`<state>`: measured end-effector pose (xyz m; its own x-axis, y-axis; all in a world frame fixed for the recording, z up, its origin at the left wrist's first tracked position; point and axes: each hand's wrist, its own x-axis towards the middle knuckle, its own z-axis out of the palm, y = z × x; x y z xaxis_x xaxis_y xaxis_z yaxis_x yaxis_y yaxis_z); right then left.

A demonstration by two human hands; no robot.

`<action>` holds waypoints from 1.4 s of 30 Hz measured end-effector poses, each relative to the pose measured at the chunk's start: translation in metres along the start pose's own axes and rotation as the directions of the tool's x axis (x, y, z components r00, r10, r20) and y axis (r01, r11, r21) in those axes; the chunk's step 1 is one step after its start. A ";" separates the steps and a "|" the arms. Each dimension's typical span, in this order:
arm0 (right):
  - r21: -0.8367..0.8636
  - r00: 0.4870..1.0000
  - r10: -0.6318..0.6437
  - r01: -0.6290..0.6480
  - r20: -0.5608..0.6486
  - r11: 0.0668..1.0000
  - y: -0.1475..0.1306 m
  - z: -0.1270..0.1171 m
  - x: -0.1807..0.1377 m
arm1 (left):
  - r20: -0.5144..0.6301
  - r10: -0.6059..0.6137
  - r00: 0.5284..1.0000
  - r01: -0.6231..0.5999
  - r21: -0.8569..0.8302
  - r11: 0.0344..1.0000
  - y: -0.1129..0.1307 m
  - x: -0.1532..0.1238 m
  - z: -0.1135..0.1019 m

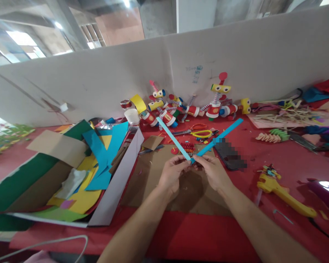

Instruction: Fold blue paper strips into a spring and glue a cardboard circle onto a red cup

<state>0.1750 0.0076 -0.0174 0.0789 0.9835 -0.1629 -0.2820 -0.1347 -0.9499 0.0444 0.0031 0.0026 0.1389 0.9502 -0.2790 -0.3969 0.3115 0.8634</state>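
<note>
My left hand and my right hand meet over a brown cardboard sheet. Between their fingertips they pinch two blue paper strips where the ends come together. The light blue strip slants up to the left; the deeper blue strip slants up to the right, making a V. Whether the ends are joined or just overlap is hidden by my fingers. Just beyond the strips lie red and orange folded paper springs and a small red disc.
A box of coloured paper stands left. Yellow-handled pliers and scissors lie ahead, a phone and a yellow glue gun right. Several paper-spring figures line the grey partition. Thin strips lie far right.
</note>
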 end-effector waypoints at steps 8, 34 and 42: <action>-0.062 0.991 -0.005 0.013 0.136 0.998 0.001 0.000 -0.003 | -0.064 0.100 0.993 -0.104 -0.055 0.993 -0.010 0.000 0.002; -0.077 0.994 0.031 -0.023 0.106 0.997 -0.011 -0.002 -0.002 | -0.047 0.020 0.999 -0.026 -0.131 0.991 -0.018 0.006 -0.001; -0.002 0.990 0.055 -0.055 0.129 0.998 -0.006 -0.006 0.002 | 0.018 -0.149 0.989 0.149 -0.260 0.954 -0.012 0.010 -0.002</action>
<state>0.1821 0.0101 -0.0139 -0.0610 0.9819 -0.1792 -0.2843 -0.1892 -0.9399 0.0486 0.0086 -0.0119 0.2128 0.8928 -0.3970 -0.5937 0.4409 0.6731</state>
